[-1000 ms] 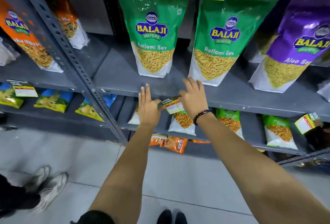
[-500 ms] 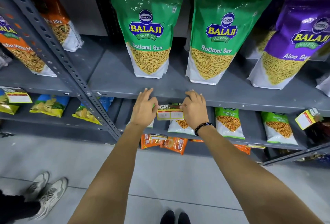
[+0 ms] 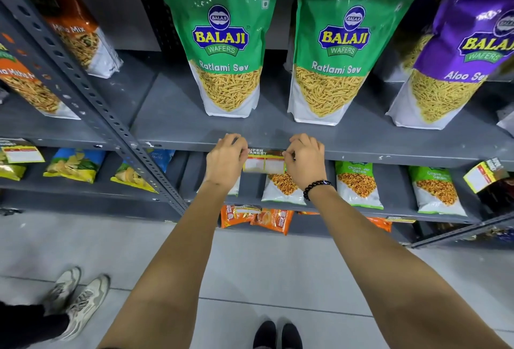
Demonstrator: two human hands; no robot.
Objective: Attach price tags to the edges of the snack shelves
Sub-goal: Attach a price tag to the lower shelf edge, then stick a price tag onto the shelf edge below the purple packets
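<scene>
A yellow and red price tag (image 3: 264,161) with two white blanks hangs level against the front edge of the grey snack shelf (image 3: 389,151). My left hand (image 3: 225,160) pinches the tag's left end and my right hand (image 3: 305,160), with a black bead bracelet at the wrist, pinches its right end. Two green Ratlami Sev bags (image 3: 225,51) stand on the shelf just behind the tag. The tag's ends are hidden under my fingers.
A purple Aloo Sev bag (image 3: 456,51) stands at the right, orange mix bags at the left behind a perforated upright (image 3: 91,98). Other tags hang at the far left (image 3: 20,153) and far right (image 3: 482,174). Small packets fill lower shelves. Another person's shoes (image 3: 78,297) stand at bottom left.
The tag went from tilted between my hands to level against the shelf edge. Both hands curled from flat on the shelf to pinching the tag's ends. The view moved closer.
</scene>
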